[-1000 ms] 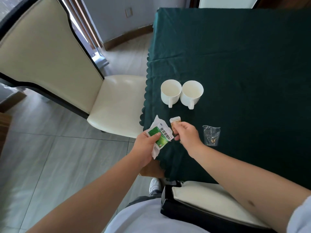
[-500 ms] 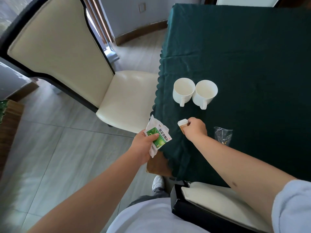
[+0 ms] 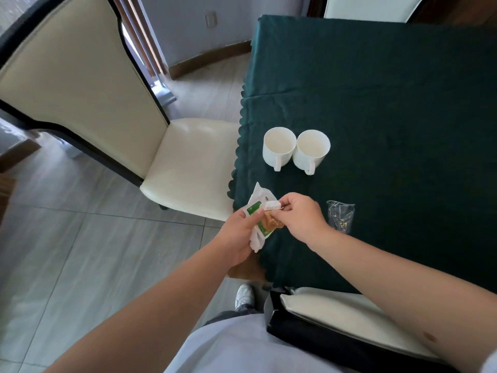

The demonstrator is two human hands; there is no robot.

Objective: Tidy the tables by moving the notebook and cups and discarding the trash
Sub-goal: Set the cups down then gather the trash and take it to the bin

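My left hand grips a white and green wrapper just off the table's near left corner. My right hand pinches a small white and brown snack packet and holds it against the wrapper. Two white cups stand side by side, touching, on the dark green tablecloth, handles toward me. A crumpled clear plastic wrapper lies on the cloth just right of my right hand. No notebook is in view.
A cream chair with a black frame stands left of the table, its seat close to the corner. Another cream chair is under my right forearm. A third chair back shows beyond the table. Grey tiled floor lies at left.
My right hand lifted the small packet off the cloth and carried it left to the green wrapper in my left hand. The cups and clear wrapper stayed put.
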